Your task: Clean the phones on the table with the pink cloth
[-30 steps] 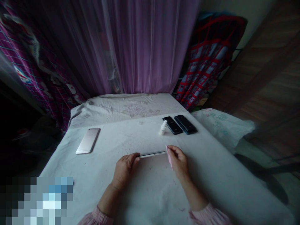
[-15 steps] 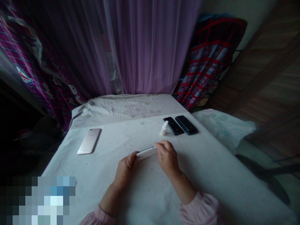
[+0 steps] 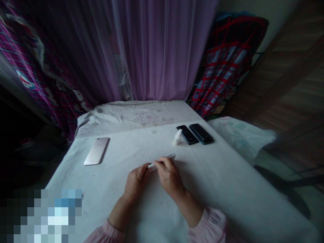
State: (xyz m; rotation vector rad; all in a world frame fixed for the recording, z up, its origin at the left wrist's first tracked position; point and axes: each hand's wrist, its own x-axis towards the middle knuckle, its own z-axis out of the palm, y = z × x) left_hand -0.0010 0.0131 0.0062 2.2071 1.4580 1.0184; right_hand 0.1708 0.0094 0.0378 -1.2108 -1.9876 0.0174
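In the head view, a slim white smartphone (image 3: 170,156) lies gripped edge-on above a white cloth (image 3: 222,175). The left hand (image 3: 135,185) pinches one end with curled fingers; the right hand (image 3: 169,177) closes over its middle. Beyond that smartphone stand a small white dropper bottle (image 3: 177,137) and two black phones (image 3: 201,133); a rose-gold phone (image 3: 96,151) lies to its left.

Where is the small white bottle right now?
In the head view, the small white bottle stands upright on the white cloth near its far side, just left of the smaller black phone.
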